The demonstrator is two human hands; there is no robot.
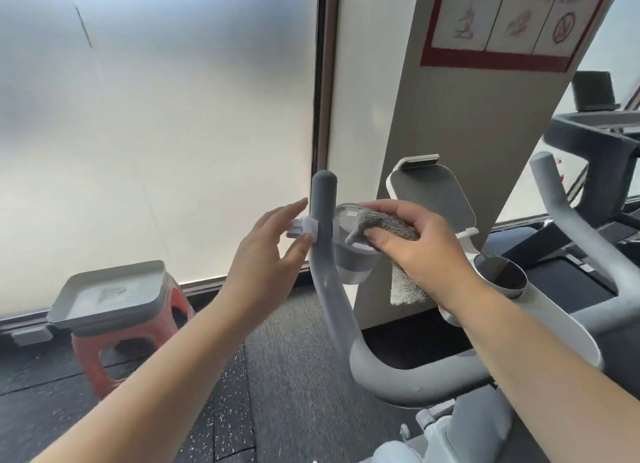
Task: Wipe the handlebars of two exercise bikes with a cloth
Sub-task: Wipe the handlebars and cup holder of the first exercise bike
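My right hand (420,251) is closed around the folded grey terry cloth (388,228) just right of the upright grey padded handlebar (323,220), my left hand (270,251) open beside it, so I judge most wiping remains.

It was a gym: an exercise bike (363,341) stood near, a treadmill (595,151) far right, on speckled rubber flooring (277,376).
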